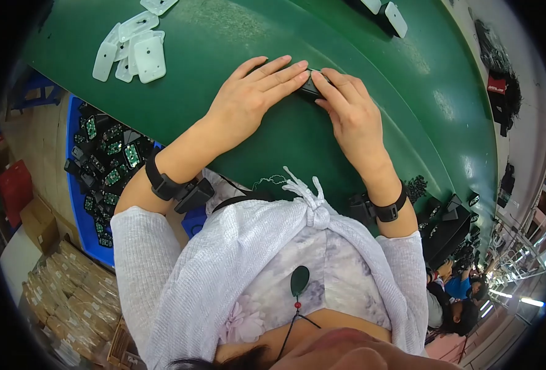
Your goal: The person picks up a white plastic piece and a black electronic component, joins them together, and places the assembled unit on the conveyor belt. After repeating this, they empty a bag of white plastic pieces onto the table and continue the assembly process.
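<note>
I find the black piece (pixel 310 86) on or just above the green table (pixel 273 145), ahead of my chest, between my left hand (pixel 254 95) and my right hand (pixel 353 111). Its exposed part is a short, dark strip with a faint sheen; its far end and sides are covered by my fingers, so the full outline cannot be determined. Surface detail on it is too small to read. My left fingers are extended, slightly parted, palm down, with the foremost tips at the piece's left side; my left thumb is hidden, and I cannot tell whether that hand grips. My right fingers are bent and drawn in narrow, holding the piece from its right side. White plastic covers (pixel 149 60), pale with small dark holes, lie overlapping on the table to the upper left. Beside the table's left edge, a blue bin (pixel 74 123) contains many black housings, several showing green circuit boards (pixel 131 155). A black strap (pixel 156 176) with a boxy module is on my left forearm; a similar black band (pixel 389 211) is on my right.
</note>
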The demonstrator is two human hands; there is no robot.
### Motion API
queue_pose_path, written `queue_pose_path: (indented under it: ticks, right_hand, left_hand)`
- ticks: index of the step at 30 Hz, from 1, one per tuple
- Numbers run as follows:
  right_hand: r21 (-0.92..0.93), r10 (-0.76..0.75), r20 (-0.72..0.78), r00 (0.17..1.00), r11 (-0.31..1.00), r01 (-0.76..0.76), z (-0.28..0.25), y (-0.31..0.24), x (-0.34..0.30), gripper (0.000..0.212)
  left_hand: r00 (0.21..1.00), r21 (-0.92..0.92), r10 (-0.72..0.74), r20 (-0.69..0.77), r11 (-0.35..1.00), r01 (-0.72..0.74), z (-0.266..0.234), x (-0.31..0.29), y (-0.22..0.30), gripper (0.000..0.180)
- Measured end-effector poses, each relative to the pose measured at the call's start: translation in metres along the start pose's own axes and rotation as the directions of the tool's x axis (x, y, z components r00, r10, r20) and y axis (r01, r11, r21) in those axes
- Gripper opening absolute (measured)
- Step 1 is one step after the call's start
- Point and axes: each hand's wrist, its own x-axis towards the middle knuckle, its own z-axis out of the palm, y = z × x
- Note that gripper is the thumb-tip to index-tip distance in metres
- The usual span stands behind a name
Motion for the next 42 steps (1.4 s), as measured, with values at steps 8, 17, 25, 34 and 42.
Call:
queue_pose_path:
  ticks: [8,17,25,34,42]
  right_hand:
    - [0.051,0.01,0.083,0.997,0.999,-0.014,-0.01,0.006,0.012,0.047]
    - [-0.007,0.052,-0.059,0.997,0.999,-0.052,0.007,0.008,0.001,0.047]
    - [0.332,0.084,0.261,0.962,0.928,-0.171,-0.016,0.042,0.026,0.04]
    - [0.916,0.352,0.201,0.914,0.263,-0.302,-0.007,0.016,0.004,0.042]
    - [0.917,0.433,0.102,0.896,0.307,-0.254,-0.012,0.012,0.007,0.036]
  left_hand:
    - [1.0,0.125,0.006,0.021,0.992,-0.009,0.002,-0.001,0.008,0.051]
    - [1.0,0.201,0.008,-0.027,0.98,-0.002,0.011,-0.001,0.014,0.049]
    - [0.983,0.294,-0.036,-0.178,0.952,0.088,0.032,0.011,0.03,0.047]
    - [0.761,-0.89,-0.63,0.157,0.244,0.386,0.02,0.019,0.04,0.03]
    - [0.791,-0.925,-0.576,0.206,0.148,0.349,0.026,0.023,0.05,0.031]
